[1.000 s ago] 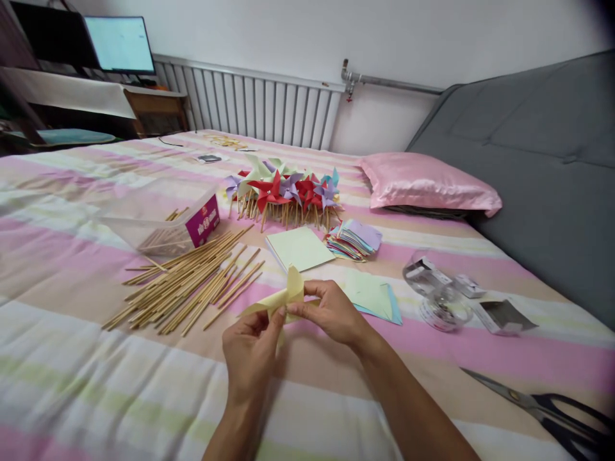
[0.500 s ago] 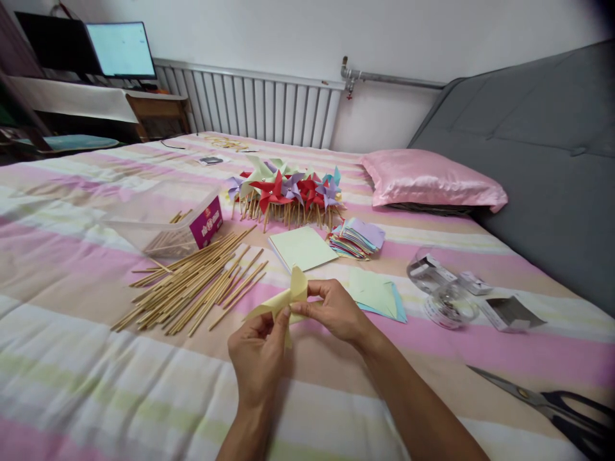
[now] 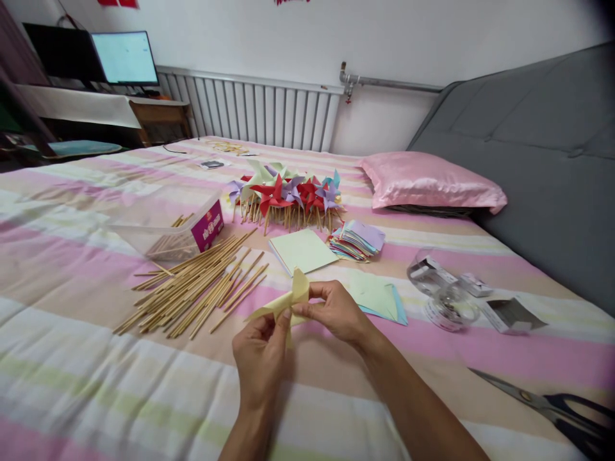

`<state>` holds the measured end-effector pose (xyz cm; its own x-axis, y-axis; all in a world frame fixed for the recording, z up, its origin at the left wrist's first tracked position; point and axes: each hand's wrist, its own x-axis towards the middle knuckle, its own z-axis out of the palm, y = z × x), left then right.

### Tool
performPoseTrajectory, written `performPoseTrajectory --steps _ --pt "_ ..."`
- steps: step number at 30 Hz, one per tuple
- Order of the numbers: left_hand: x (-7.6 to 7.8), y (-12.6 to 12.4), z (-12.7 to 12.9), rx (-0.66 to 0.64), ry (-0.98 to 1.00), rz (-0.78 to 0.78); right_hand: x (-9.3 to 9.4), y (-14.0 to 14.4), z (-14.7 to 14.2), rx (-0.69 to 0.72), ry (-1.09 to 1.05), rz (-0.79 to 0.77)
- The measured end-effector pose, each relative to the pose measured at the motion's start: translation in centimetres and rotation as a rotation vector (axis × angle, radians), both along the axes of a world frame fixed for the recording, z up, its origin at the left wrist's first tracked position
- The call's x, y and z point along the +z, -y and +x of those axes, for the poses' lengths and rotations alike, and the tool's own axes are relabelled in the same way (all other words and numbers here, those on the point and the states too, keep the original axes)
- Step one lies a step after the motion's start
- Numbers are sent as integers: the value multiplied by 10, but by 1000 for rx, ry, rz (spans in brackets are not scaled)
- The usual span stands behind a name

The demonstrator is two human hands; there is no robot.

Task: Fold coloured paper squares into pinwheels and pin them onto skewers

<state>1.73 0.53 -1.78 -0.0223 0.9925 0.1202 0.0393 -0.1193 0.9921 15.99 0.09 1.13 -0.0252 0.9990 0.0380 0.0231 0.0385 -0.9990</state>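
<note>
A yellow paper pinwheel (image 3: 300, 288) with curled blades is held between my two hands above the bed. My left hand (image 3: 262, 349) pinches it near the centre with thumb and fingers. From the other side my right hand (image 3: 339, 312) is closed on the same paper, thumb tip near the middle. Whether a pin sits at the centre is hidden by the fingers. Loose wooden sticks (image 3: 192, 288) lie to the left. Pale green square paper (image 3: 303, 250) lies just beyond my hands, and green and blue sheets (image 3: 377, 298) lie by my right hand.
Finished pinwheels on sticks (image 3: 288, 192) stand clustered at the back. A clear plastic box (image 3: 158, 224) holds sticks. Coloured cut paper (image 3: 358, 240) is stacked mid-bed. Right lie an open round tub (image 3: 449, 310), small boxes (image 3: 512, 315), scissors (image 3: 538, 400) and a pink pillow (image 3: 432, 179).
The camera view has tilted up slightly, so the scene sits a little lower. Both hands keep nearly the same grip on the yellow pinwheel.
</note>
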Motion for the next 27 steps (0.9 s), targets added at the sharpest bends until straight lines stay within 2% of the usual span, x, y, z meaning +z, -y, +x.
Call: performPoseTrajectory --steps 11,19,23,27 --pt "-4 -2 0 -16 49 -37 0 1 1 4 29 -6" --pt "-5 -2 0 -35 49 18 0 0 0 22 3 5" --pt "-4 -1 1 -56 50 39 1 0 1 3 52 28" --pt "-3 -1 2 -112 134 -1 5 1 1 -23 152 66"
